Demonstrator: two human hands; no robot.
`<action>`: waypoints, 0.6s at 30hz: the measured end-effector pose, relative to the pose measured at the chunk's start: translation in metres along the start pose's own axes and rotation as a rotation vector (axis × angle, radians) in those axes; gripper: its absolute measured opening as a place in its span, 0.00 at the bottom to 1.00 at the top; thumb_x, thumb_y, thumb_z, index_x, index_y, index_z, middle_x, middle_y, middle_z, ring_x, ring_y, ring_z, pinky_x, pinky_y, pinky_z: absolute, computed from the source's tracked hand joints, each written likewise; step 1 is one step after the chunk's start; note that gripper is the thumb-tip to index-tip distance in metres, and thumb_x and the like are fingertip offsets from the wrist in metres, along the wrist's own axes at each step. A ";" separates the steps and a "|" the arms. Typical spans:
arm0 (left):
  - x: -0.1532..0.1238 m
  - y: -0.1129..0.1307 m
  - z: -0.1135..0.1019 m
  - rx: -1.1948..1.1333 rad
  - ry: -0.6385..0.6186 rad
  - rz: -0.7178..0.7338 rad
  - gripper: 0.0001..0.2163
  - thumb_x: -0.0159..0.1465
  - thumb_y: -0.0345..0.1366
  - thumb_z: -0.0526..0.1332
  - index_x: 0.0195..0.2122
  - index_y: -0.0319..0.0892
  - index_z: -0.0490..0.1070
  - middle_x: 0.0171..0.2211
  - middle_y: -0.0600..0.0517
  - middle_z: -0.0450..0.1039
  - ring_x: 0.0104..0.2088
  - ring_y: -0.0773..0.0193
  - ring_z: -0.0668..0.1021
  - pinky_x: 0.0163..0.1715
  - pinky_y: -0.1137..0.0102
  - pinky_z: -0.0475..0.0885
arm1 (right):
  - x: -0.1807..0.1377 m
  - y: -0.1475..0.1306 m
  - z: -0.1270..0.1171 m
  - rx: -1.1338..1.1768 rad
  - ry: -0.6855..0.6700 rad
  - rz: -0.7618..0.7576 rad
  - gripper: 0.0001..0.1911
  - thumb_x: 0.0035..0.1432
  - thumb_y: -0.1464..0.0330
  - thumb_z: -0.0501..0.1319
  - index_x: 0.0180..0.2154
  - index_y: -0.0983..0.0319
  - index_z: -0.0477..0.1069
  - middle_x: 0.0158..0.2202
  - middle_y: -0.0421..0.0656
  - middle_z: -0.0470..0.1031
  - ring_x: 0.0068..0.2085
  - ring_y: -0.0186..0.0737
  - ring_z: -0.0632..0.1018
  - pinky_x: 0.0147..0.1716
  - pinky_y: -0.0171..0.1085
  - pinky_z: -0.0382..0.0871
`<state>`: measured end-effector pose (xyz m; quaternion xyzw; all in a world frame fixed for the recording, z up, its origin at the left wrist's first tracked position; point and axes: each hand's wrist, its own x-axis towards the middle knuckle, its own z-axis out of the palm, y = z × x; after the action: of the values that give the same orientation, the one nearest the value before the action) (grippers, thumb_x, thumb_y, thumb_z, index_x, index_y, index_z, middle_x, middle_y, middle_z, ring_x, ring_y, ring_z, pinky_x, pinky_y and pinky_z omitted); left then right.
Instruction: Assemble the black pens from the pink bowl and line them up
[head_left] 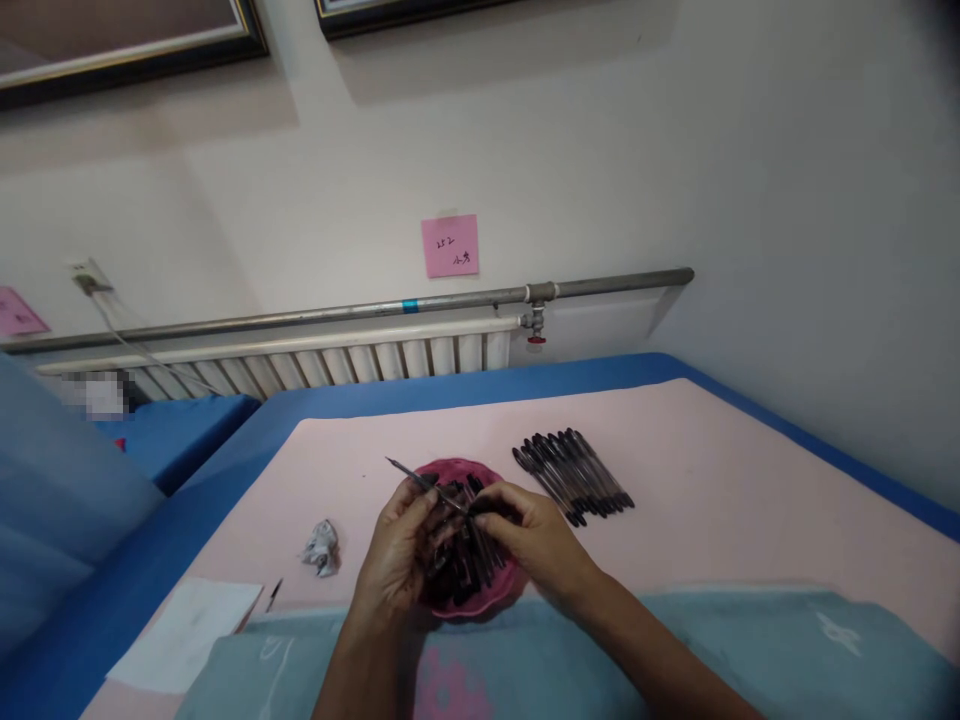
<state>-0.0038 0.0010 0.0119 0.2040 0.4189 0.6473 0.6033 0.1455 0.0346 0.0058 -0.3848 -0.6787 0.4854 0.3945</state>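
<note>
Over a pink bowl (501, 592) with a wavy rim, both my hands grip one slim uncapped pen (409, 470), its pointed tip toward the upper left. My left hand (396, 548) is closed around its middle between thumb and fingers; dark smudges show on those fingers. At the other end, my right hand (534, 535) pinches the pen, and its fingertips hide what exactly they hold there. Below my hands the bowl holds many black pen parts (469, 565). Right of the bowl, several capped black pens (574, 475) lie side by side in a slanted row.
A pink sheet (675, 470) covers the blue-edged table (480, 388). To the left lie crumpled paper (321, 548), a small black pen piece (274, 595) and a white paper sheet (184, 635). Teal cloth (712, 640) lies along the near edge. A radiator (375, 362) runs behind.
</note>
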 end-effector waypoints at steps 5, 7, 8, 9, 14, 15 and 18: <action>0.000 -0.003 0.003 0.013 0.039 -0.002 0.12 0.48 0.30 0.65 0.33 0.40 0.67 0.29 0.51 0.76 0.30 0.65 0.78 0.32 0.71 0.73 | -0.002 0.001 0.000 -0.070 0.035 -0.035 0.07 0.47 0.70 0.56 0.32 0.61 0.71 0.29 0.38 0.74 0.33 0.37 0.74 0.35 0.35 0.67; 0.001 -0.005 0.003 0.025 0.048 0.007 0.12 0.48 0.30 0.65 0.33 0.40 0.67 0.29 0.51 0.76 0.31 0.65 0.78 0.33 0.71 0.73 | -0.002 0.001 0.001 -0.126 0.064 -0.068 0.07 0.48 0.70 0.56 0.31 0.60 0.70 0.29 0.39 0.74 0.33 0.37 0.73 0.34 0.35 0.66; 0.001 -0.006 0.003 0.032 0.049 0.014 0.12 0.48 0.31 0.66 0.33 0.40 0.67 0.29 0.51 0.76 0.31 0.65 0.78 0.34 0.71 0.73 | -0.003 0.001 0.001 -0.161 0.074 -0.093 0.06 0.48 0.71 0.56 0.31 0.60 0.70 0.29 0.39 0.73 0.33 0.37 0.73 0.34 0.35 0.66; 0.001 -0.007 0.003 0.039 0.049 0.018 0.12 0.48 0.31 0.66 0.33 0.40 0.67 0.29 0.51 0.76 0.31 0.65 0.78 0.34 0.71 0.73 | -0.003 0.001 0.001 -0.198 0.082 -0.121 0.06 0.49 0.71 0.55 0.31 0.60 0.70 0.29 0.39 0.73 0.34 0.37 0.73 0.35 0.35 0.66; 0.001 -0.009 0.004 0.044 0.035 0.037 0.11 0.49 0.32 0.65 0.33 0.40 0.67 0.28 0.51 0.76 0.30 0.64 0.78 0.34 0.70 0.72 | -0.005 0.001 0.001 -0.299 0.110 -0.194 0.06 0.51 0.71 0.55 0.31 0.59 0.69 0.30 0.40 0.72 0.35 0.37 0.72 0.36 0.35 0.65; 0.001 -0.009 0.004 0.046 0.030 0.038 0.11 0.49 0.32 0.65 0.33 0.40 0.67 0.29 0.51 0.76 0.31 0.64 0.78 0.35 0.70 0.72 | -0.005 0.001 0.001 -0.285 0.111 -0.183 0.06 0.51 0.71 0.55 0.31 0.59 0.69 0.29 0.40 0.72 0.34 0.37 0.72 0.35 0.35 0.65; 0.000 -0.009 0.004 0.052 0.026 0.029 0.11 0.49 0.32 0.65 0.33 0.40 0.67 0.29 0.51 0.76 0.31 0.64 0.78 0.36 0.70 0.72 | -0.005 0.000 0.001 -0.166 0.106 -0.122 0.05 0.50 0.70 0.55 0.31 0.59 0.68 0.28 0.38 0.72 0.32 0.36 0.72 0.33 0.34 0.65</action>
<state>0.0048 0.0013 0.0066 0.2173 0.4401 0.6475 0.5829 0.1463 0.0301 0.0044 -0.3991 -0.7169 0.3817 0.4255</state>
